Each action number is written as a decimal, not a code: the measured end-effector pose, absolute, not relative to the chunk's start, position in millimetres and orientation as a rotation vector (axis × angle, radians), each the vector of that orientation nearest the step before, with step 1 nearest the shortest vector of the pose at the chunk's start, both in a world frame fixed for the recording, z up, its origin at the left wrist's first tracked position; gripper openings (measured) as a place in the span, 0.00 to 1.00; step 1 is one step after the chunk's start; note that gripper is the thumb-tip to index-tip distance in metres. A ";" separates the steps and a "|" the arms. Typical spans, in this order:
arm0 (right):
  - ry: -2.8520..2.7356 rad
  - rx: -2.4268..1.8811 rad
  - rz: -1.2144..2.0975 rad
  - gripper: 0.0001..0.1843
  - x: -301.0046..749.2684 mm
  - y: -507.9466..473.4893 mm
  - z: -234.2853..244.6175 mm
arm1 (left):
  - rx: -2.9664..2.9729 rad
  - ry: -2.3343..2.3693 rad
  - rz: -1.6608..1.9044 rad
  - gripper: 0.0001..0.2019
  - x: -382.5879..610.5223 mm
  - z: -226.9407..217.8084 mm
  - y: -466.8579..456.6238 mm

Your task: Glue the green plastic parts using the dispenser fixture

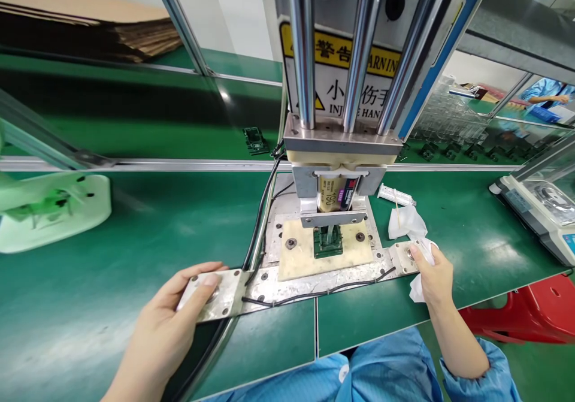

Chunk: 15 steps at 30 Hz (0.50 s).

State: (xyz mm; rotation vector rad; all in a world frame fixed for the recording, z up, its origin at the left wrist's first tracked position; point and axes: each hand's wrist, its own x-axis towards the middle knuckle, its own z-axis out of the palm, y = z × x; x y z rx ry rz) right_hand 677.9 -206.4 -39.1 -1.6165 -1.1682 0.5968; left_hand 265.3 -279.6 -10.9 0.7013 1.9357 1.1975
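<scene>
My left hand (175, 312) lies on the left end of a bolted steel base plate (314, 286), with its fingers over a round button (212, 294) and nothing in its grip. My right hand (433, 276) presses the plate's right end and holds a crumpled white wipe (417, 288). Between my hands, a cream fixture board (305, 252) carries a green holder (327, 241). Above it, a press clamps an adhesive cartridge (335, 193). A white syringe (395, 195) and a larger white wipe (406, 222) lie on the green mat, just beyond my right hand.
Steel press columns and a warning sign (341, 72) rise ahead. A black cable (258, 228) runs beside the press. A digital scale (539, 207) stands at right, a white jig (54, 213) at left, and a red stool (525, 309) below. A co-worker's blue sleeve (548, 90) shows far right.
</scene>
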 end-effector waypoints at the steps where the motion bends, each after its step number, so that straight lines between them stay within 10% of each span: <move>1: -1.168 -1.616 0.597 0.28 678.1 -206.4 -39.4 | 0.721 1.949 1.185 0.35 265.5 -10.1 -279.7; 15: -1.154 -1.603 0.597 0.27 678.0 -206.7 -38.8 | 0.844 1.966 1.178 0.36 268.4 -8.9 -279.7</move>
